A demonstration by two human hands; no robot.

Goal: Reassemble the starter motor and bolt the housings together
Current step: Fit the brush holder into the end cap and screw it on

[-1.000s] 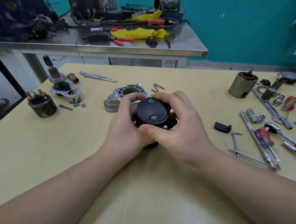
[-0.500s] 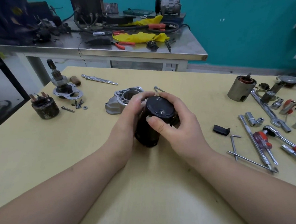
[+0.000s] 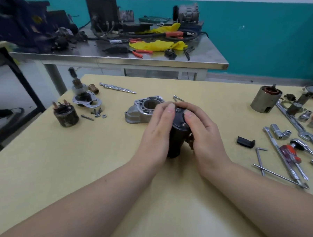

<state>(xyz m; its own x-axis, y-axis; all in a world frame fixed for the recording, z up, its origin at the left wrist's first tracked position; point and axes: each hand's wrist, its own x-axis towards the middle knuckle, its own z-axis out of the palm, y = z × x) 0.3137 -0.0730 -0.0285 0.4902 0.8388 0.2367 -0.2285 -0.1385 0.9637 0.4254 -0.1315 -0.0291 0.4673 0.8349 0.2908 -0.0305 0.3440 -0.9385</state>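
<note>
Motor body (image 3: 178, 135) mid-table betw. both hands; alu housing (image 3: 142, 110) behind-left, solenoid (image 3: 66, 115) far left, tools (image 3: 289, 147) right.

There is a single view, taken from a wide-angle camera worn on the person's head. It looks forward and down across the yellow worktable (image 3: 46, 169), with both forearms entering from the bottom edge and meeting near the centre, close to the lens. The left hand (image 3: 156, 134) and right hand (image 3: 203, 134) sit mid-frame. Farther off, the upper part takes in a steel bench (image 3: 112, 57) and the teal wall (image 3: 265, 40) behind it. Straight edges bow toward the borders. No second view shares the scene.
</note>
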